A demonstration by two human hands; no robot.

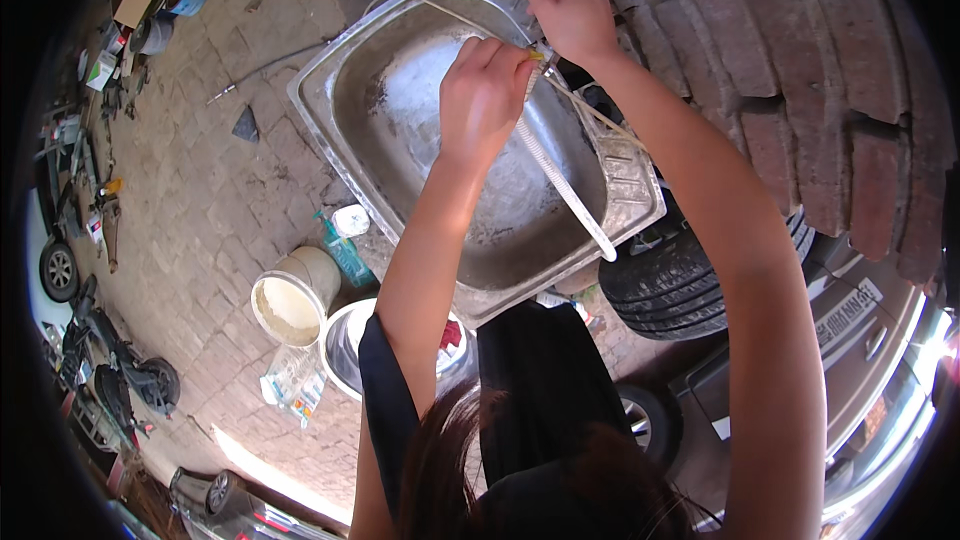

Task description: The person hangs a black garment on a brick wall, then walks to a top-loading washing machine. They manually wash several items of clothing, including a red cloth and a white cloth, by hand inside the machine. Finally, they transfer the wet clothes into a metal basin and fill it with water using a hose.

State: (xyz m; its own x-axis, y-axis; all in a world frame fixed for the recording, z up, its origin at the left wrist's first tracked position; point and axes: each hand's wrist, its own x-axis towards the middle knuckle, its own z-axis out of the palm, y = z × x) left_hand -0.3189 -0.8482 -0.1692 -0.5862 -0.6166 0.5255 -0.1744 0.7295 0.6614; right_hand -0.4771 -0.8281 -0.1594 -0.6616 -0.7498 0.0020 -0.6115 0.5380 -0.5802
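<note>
A worn stainless steel sink [420,82] lies before me, its basin stained and dusty. My left hand [484,90] is over the far part of the basin, its fingers closed on a small yellow part [535,55] by the metal tap fitting. From there a white corrugated hose [559,176] slants down across the basin and over the near right rim. Just beyond the fitting, my right hand [576,21] is curled above the sink's far right edge; whether its fingers hold anything is hidden. A thin beige hose [450,11] passes behind both hands.
A brick wall [712,37] rises at the right, above a tire [664,292] and a parked car [847,345]. Left of the sink stand a white bucket [304,277], a teal pump bottle [345,251] and a basin [341,345]. Assorted tools and parts line the far left.
</note>
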